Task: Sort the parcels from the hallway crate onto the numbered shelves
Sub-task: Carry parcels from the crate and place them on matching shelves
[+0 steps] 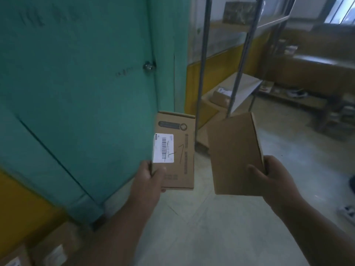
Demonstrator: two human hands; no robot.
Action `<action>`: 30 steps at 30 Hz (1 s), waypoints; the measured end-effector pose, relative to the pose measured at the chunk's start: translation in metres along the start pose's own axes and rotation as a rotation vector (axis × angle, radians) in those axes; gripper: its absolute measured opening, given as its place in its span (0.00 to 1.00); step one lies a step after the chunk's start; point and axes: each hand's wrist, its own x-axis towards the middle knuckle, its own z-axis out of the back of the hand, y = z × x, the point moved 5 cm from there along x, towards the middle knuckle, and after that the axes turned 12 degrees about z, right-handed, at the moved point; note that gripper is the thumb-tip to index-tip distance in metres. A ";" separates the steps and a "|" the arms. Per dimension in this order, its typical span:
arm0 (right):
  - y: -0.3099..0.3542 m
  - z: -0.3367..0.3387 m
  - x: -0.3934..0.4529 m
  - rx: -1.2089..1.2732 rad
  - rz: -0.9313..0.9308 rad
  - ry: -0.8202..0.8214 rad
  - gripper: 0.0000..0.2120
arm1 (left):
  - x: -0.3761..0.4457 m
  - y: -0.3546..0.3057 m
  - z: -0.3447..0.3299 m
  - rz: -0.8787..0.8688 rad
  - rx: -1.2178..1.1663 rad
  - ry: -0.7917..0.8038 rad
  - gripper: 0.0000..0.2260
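My left hand (148, 181) grips the lower left corner of a flat cardboard parcel (179, 166) with a white barcode label and a hand-drawn mark on its face. My right hand (272, 175) grips the lower right edge of a plain cardboard parcel (234, 150), which is tilted with its blank side toward me. Both parcels are held up in front of me, side by side and apart. Behind them stands a metal shelf rack (203, 73) with a few parcels (220, 97) on a low shelf.
A teal door (76, 83) with a round knob (148, 66) fills the left. More cardboard boxes (53, 248) lie at the bottom left. A brown sofa (317, 70) and a low table stand at the back right. Pale floor tiles lie ahead.
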 end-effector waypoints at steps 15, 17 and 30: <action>-0.115 0.117 0.191 0.100 -0.183 -0.268 0.08 | 0.176 -0.069 -0.276 0.054 0.137 0.271 0.09; -0.127 0.150 0.211 0.062 -0.201 -0.308 0.09 | 0.195 -0.082 -0.328 0.056 0.156 0.330 0.09; -0.254 0.316 0.407 -0.132 -0.172 -0.227 0.09 | 0.261 -0.145 -0.611 0.163 0.188 0.305 0.10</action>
